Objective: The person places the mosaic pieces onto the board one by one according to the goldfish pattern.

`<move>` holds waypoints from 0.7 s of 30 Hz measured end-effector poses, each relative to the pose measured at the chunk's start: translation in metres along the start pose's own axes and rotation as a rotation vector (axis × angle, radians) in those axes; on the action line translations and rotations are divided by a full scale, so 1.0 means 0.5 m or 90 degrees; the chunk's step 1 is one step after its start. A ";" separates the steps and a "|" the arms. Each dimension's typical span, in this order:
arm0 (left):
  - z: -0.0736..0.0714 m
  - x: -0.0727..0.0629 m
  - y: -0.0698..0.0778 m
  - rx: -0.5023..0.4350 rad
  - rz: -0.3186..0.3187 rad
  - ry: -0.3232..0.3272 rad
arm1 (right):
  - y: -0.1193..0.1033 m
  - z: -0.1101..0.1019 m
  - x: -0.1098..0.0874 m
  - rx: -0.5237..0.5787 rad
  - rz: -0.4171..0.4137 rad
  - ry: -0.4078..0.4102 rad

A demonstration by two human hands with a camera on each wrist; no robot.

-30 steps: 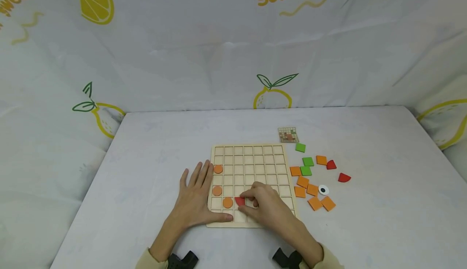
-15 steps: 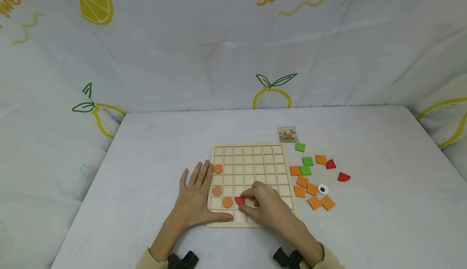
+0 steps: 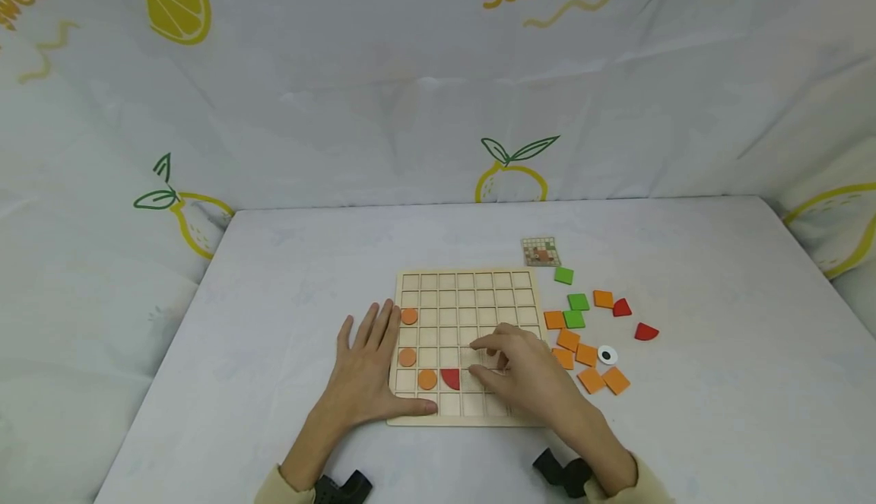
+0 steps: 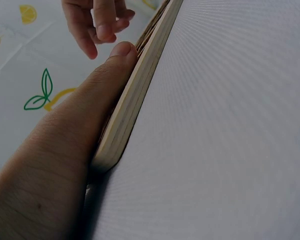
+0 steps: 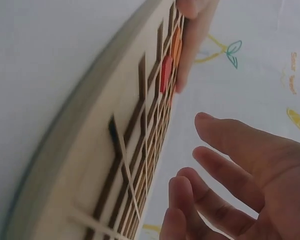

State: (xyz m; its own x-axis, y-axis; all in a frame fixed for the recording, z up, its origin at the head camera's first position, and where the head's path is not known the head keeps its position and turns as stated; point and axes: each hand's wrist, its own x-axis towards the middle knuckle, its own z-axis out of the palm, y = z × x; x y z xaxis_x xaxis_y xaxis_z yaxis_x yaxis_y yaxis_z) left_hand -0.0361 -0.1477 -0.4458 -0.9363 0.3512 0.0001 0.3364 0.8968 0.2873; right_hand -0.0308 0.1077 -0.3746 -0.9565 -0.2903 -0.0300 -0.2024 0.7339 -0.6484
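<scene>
A wooden grid board (image 3: 467, 298) lies on the table. My left hand (image 3: 369, 375) rests along its left edge with fingers straight, the thumb (image 4: 121, 55) lying over the near edge. In one cell sits a red quarter-circle piece (image 3: 451, 378), right of an orange disc (image 3: 427, 379). Two more discs, an upper one (image 3: 409, 316) and a lower one (image 3: 407, 357), sit in the left column. My right hand (image 3: 530, 371) hovers above the board, right of the red piece, thumb and fingers apart with nothing between them; the right wrist view shows that gap too.
Right of the board lie several orange squares (image 3: 591, 380), green squares (image 3: 578, 302), two red pieces (image 3: 646, 331) and a white disc with a black centre (image 3: 607, 355). A small pattern card (image 3: 541, 252) lies behind the board's far right corner. A printed curtain (image 3: 342, 109) surrounds the table.
My right hand has let go of the red quarter-circle piece and moved up and to the right. The piece stays in its cell. My left hand has not moved.
</scene>
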 end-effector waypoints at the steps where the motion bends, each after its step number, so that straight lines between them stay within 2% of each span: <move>1: 0.000 0.000 0.000 0.001 -0.001 0.000 | 0.002 -0.006 0.000 -0.003 -0.004 0.005; 5: -0.001 -0.001 -0.001 0.001 -0.001 0.001 | 0.014 -0.032 0.000 -0.001 -0.017 0.014; 13: -0.003 -0.002 -0.001 -0.007 0.012 0.011 | 0.066 -0.082 -0.014 -0.012 -0.086 0.068; 21: -0.002 -0.001 -0.002 -0.004 0.009 0.004 | 0.135 -0.141 -0.041 -0.008 -0.081 0.084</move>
State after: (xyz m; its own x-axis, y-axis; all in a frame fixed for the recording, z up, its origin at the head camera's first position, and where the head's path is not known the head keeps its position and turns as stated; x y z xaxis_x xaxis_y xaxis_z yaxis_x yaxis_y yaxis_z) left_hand -0.0358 -0.1490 -0.4450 -0.9320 0.3623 0.0106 0.3492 0.8897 0.2940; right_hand -0.0397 0.2066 -0.3640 -0.9422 -0.2988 0.1514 -0.3248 0.7043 -0.6313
